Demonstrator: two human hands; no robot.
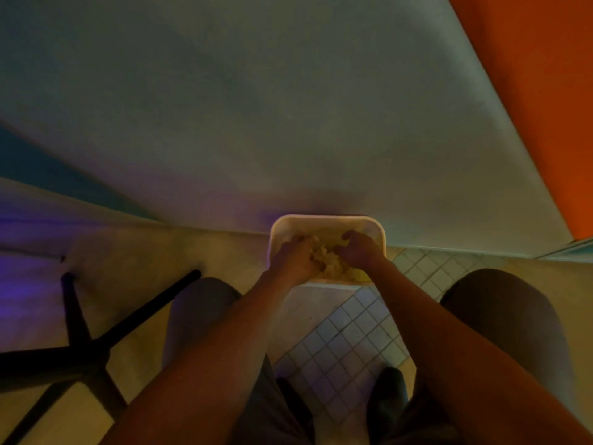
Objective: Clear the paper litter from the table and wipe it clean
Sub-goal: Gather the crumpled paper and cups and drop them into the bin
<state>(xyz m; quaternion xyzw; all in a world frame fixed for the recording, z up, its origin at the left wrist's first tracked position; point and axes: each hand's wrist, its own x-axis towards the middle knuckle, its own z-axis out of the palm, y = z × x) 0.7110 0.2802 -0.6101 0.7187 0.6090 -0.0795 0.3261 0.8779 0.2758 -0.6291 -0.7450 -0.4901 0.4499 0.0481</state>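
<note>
Dim, blurred view looking down at a floor. At far left, thin black metal legs (80, 319) of a table base cross over smooth beige flooring. In the centre, a pale plastic bin (327, 221), rectangular with rounded corners, stands against a grey-white wall (256, 107), its long axis running left to right. Inside lies crumpled, yellowish paper (330, 263). The left hand (296, 258) and right hand (361, 248), close together, curl their fingers into the paper from either side. Small square tiles (346, 335) cover the floor below. An orange panel (539, 91) fills the upper right.
</note>
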